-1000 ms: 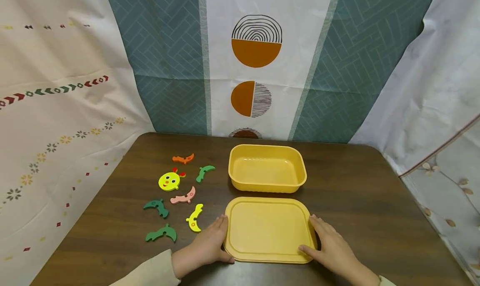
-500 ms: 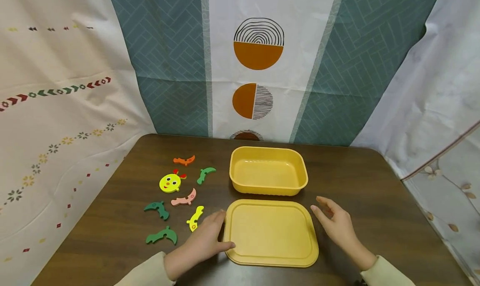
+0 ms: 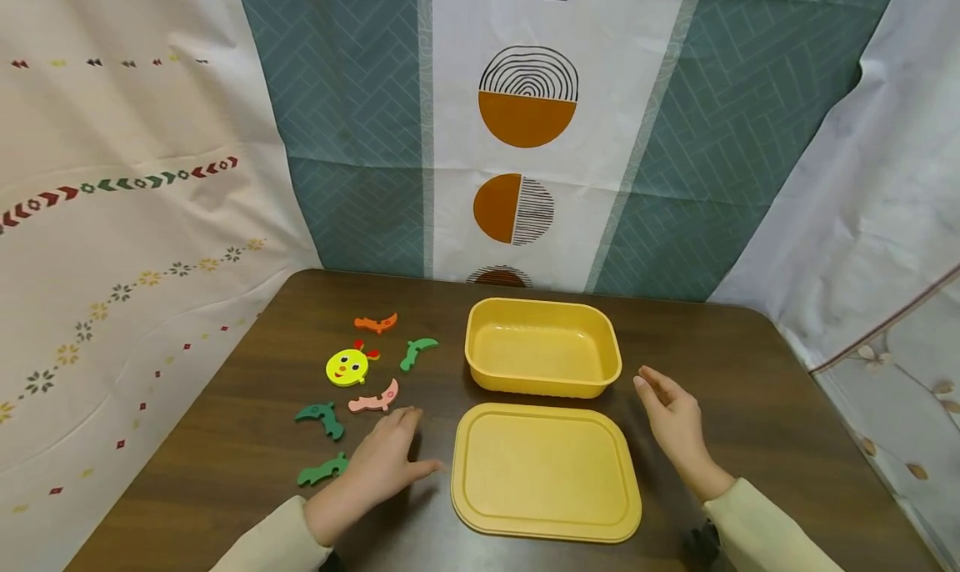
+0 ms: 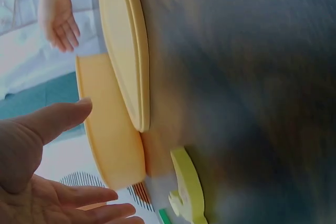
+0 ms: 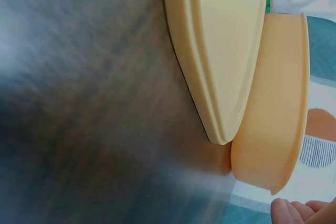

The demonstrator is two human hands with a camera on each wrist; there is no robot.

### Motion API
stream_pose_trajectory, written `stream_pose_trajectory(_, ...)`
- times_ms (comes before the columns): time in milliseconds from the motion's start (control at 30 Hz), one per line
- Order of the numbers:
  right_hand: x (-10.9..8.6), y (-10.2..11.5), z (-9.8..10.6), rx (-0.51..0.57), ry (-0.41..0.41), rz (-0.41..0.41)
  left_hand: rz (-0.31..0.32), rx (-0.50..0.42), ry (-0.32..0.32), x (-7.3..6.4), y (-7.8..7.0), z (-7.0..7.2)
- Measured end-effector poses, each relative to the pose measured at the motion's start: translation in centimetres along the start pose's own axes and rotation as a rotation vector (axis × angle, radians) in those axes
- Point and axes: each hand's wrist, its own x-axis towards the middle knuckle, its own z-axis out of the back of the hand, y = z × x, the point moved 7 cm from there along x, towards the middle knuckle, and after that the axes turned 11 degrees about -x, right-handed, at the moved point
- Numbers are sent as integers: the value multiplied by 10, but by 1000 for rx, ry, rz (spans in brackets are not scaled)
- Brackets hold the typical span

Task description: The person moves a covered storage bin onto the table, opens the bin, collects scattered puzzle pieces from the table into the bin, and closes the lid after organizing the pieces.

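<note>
My left hand hovers over the table left of the yellow lid, thumb spread from the fingers, nothing held. It hides the yellow curved puzzle piece from the head view; the left wrist view shows that piece beyond the fingers. The lid lies flat on the table in front of a yellow rectangular box, whose inside shows no contents. Just right of the box and lid, my right hand is raised with relaxed fingers and holds nothing. Its fingertips are near the box's right front corner.
Left on the brown table lie a smiling caterpillar-head piece and curved pieces: orange, light green, pink, dark green and green. Patterned curtains hang behind and at both sides.
Both hands have let go of the lid. The left hand has moved left over the yellow piece; the right has lifted off and moved forward beside the box. The lid stays in place.
</note>
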Motion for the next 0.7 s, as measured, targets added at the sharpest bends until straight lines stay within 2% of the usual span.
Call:
stream_pose_trajectory(267, 17, -6, -13, 45, 37, -57, 62, 43, 9, 0, 13, 7)
stream_pose_trajectory(433, 24, -8, -23, 117, 89, -102, 105, 53, 21, 1, 22, 8)
stream_pose_trajectory(700, 31, -4, -37, 237, 128, -155, 132, 63, 46, 3, 33, 8)
